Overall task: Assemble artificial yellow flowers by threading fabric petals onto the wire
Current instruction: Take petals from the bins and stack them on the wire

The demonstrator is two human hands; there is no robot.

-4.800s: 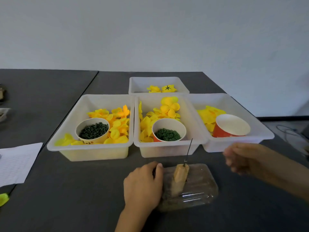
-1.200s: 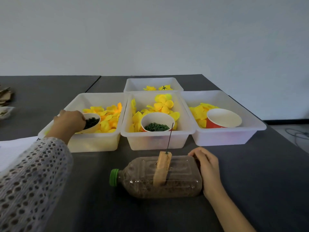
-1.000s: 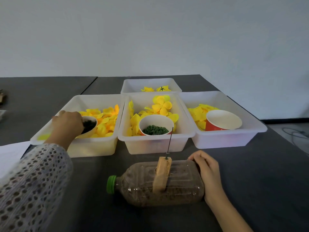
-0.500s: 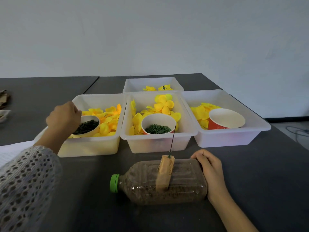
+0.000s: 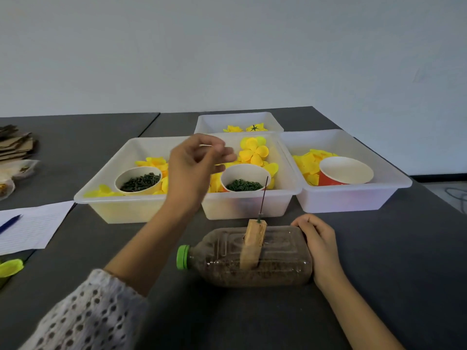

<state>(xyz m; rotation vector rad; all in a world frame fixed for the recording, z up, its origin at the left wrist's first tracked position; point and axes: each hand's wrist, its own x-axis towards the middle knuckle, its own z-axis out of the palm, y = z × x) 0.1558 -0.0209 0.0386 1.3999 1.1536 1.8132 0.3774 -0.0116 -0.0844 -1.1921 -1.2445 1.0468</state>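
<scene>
A thin dark wire point(image 5: 264, 195) stands upright in a wooden block point(image 5: 252, 243) stuck into a plastic bottle point(image 5: 278, 261) that lies on its side, filled with brown grit. My right hand point(image 5: 319, 243) curls round the bottle's flat end. My left hand point(image 5: 194, 168) hovers, blurred, above the gap between the left tray point(image 5: 113, 198) and the middle tray point(image 5: 247, 205), left of the wire. Its thumb and fingertips pinch together as on a tiny piece, which is too small and blurred to make out. Both trays hold yellow fabric petals point(image 5: 255, 152) and a cup of small green pieces point(image 5: 137, 181).
A right tray point(image 5: 353, 198) holds petals and a red cup point(image 5: 346, 170). A back tray point(image 5: 209, 122) holds finished yellow flowers. A lined paper point(image 5: 27, 228) with a blue pen point(image 5: 10, 223) lies at the left, a loose petal point(image 5: 10, 267) near the edge, and cardboard point(image 5: 15, 145) far left.
My left hand has left the left tray's cup and risen to the right, toward the wire, fingertips pinched. My right hand stays on the bottle's end.
</scene>
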